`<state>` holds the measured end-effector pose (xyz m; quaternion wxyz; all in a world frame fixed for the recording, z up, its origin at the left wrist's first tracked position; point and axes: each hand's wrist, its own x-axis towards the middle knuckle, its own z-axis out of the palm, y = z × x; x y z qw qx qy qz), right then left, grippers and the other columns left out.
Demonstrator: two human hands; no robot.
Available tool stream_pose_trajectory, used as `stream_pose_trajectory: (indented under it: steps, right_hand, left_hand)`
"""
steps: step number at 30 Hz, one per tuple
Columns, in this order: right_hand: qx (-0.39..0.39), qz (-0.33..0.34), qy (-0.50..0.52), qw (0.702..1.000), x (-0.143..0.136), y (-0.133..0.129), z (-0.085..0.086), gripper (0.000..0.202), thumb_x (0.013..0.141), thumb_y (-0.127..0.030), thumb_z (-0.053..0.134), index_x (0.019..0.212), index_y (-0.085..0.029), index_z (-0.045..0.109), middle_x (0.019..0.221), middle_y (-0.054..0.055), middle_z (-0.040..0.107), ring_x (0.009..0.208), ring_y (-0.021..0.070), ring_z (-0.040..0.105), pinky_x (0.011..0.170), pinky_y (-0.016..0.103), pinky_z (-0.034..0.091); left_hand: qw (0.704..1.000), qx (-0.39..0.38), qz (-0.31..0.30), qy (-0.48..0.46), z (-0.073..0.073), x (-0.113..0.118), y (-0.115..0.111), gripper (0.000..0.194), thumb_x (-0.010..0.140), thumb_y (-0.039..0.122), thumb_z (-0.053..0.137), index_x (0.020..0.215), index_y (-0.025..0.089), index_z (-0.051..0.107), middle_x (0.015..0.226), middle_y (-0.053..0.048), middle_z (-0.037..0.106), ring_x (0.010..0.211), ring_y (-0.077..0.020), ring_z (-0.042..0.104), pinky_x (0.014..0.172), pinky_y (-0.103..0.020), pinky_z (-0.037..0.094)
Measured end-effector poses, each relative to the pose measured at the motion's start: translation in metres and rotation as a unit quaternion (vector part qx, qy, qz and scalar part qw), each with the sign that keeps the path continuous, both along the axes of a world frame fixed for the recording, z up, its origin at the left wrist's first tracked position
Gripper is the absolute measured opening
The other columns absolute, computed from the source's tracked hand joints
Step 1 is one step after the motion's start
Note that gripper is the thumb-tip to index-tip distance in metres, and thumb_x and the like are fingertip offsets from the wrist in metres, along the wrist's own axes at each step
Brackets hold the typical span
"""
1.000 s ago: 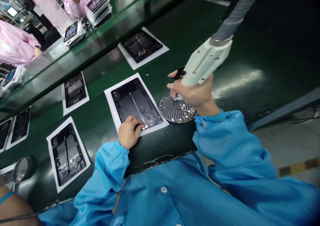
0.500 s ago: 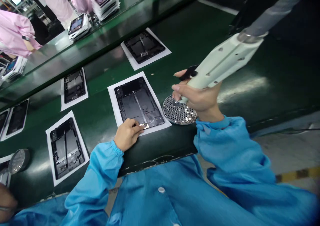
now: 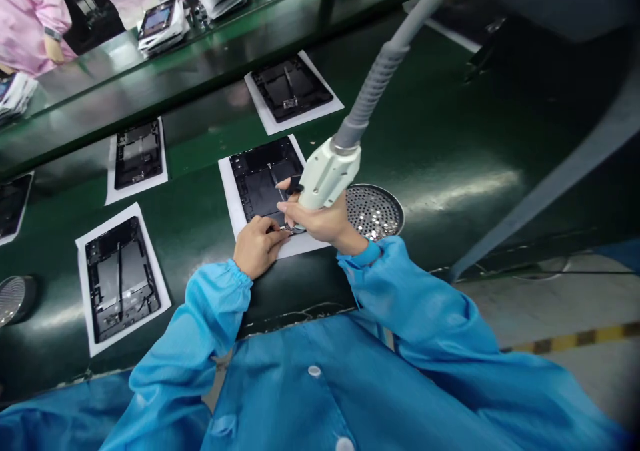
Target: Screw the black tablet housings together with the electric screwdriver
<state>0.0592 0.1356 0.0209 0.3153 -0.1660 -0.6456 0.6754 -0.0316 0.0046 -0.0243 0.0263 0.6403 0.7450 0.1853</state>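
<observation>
My right hand [image 3: 325,221] is wrapped round a pale green handheld tool [image 3: 330,173] with a grey hose, its tip over the lower edge of a black tablet housing [image 3: 263,188]. That housing lies on a white sheet [image 3: 233,194] in front of me. My left hand [image 3: 257,243] rests at the housing's lower left edge, fingers pinched together beside the tool's tip; what they hold, if anything, is hidden. Just right of the housing, partly behind my right wrist, sits a round perforated dish [image 3: 375,211] with small shiny pieces in it.
More black housings on white sheets lie to the left [image 3: 121,281], farther left [image 3: 139,156] and beyond [image 3: 291,88]. Another round dish [image 3: 17,299] is at the left edge. Stacked units [image 3: 163,24] and a person in pink [image 3: 35,18] are across the green bench [image 3: 200,238].
My right hand has moved left with the tool, from above the round dish to the housing's lower edge. My left hand stays at the same edge. The camera view has shifted slightly.
</observation>
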Motion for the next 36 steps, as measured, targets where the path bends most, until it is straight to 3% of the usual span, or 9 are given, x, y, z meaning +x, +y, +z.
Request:
stream_pose_trajectory:
  steps: [8, 12, 18, 21, 24, 29, 36]
  right_hand:
    - [0.011, 0.044, -0.017, 0.999, 0.001, 0.001, -0.009, 0.027, 0.064, -0.032, 0.072, 0.084, -0.018, 0.061, 0.068, 0.001, 0.063, 0.059, 0.0131, 0.061, 0.059, 0.028, 0.056]
    - [0.065, 0.038, -0.007, 0.997, 0.001, -0.001, -0.012, 0.019, 0.066, -0.032, 0.07, 0.077, -0.019, 0.062, 0.076, 0.003, 0.067, 0.069, 0.015, 0.064, 0.069, 0.029, 0.057]
    - [0.041, 0.022, -0.016, 0.999, -0.002, -0.002, -0.007, 0.024, 0.067, -0.037, 0.069, 0.082, -0.018, 0.065, 0.064, 0.0, 0.063, 0.057, 0.0123, 0.059, 0.06, 0.028, 0.055]
    - [0.016, 0.013, 0.0, 1.0, 0.004, 0.011, 0.004, 0.027, 0.067, -0.037, 0.07, 0.084, -0.018, 0.064, 0.054, -0.003, 0.057, 0.047, 0.0115, 0.054, 0.048, 0.027, 0.051]
    - [0.022, -0.048, 0.018, 0.998, 0.016, 0.037, 0.012, 0.024, 0.068, -0.035, 0.071, 0.083, -0.02, 0.061, 0.049, -0.005, 0.052, 0.042, 0.0115, 0.052, 0.044, 0.029, 0.049]
    - [0.038, -0.147, 0.053, 0.987, 0.023, 0.073, 0.006, 0.027, 0.065, -0.036, 0.073, 0.083, -0.022, 0.058, 0.046, -0.008, 0.048, 0.038, 0.0107, 0.048, 0.042, 0.029, 0.046]
    - [0.036, -0.124, 0.03, 0.991, 0.013, 0.07, -0.001, 0.026, 0.064, -0.033, 0.073, 0.083, -0.021, 0.06, 0.047, -0.007, 0.052, 0.041, 0.0119, 0.051, 0.045, 0.03, 0.048]
  left_hand:
    - [1.0, -0.002, 0.0, 0.003, 0.0, 0.0, 0.0, 0.031, 0.095, 0.034, 0.046, 0.1, 0.024, 0.074, 0.09, -0.008, 0.058, 0.086, -0.0195, 0.05, 0.073, -0.032, 0.044]
    - [1.0, 0.001, -0.006, 0.01, 0.001, 0.0, 0.0, 0.035, 0.097, 0.035, 0.042, 0.099, 0.023, 0.075, 0.096, -0.009, 0.059, 0.086, -0.0202, 0.05, 0.074, -0.033, 0.044]
    - [1.0, 0.028, -0.001, 0.013, 0.001, -0.003, -0.001, 0.032, 0.096, 0.036, 0.046, 0.097, 0.023, 0.075, 0.09, -0.008, 0.059, 0.083, -0.0187, 0.051, 0.071, -0.032, 0.045]
    - [0.999, 0.038, -0.002, 0.005, 0.0, -0.003, -0.004, 0.028, 0.094, 0.035, 0.049, 0.098, 0.023, 0.074, 0.091, -0.007, 0.061, 0.083, -0.0182, 0.051, 0.071, -0.032, 0.046]
    - [0.999, 0.039, -0.008, -0.008, 0.0, -0.001, -0.008, 0.026, 0.094, 0.033, 0.051, 0.098, 0.022, 0.074, 0.092, -0.007, 0.062, 0.084, -0.0181, 0.052, 0.072, -0.032, 0.047]
    - [0.998, 0.059, -0.006, -0.007, -0.001, 0.003, -0.012, 0.024, 0.093, 0.032, 0.053, 0.096, 0.021, 0.074, 0.091, -0.007, 0.063, 0.081, -0.0173, 0.052, 0.069, -0.031, 0.046]
    - [0.998, 0.054, 0.002, -0.017, 0.001, 0.003, -0.012, 0.023, 0.093, 0.03, 0.053, 0.097, 0.022, 0.074, 0.091, -0.007, 0.064, 0.081, -0.0176, 0.053, 0.069, -0.031, 0.046]
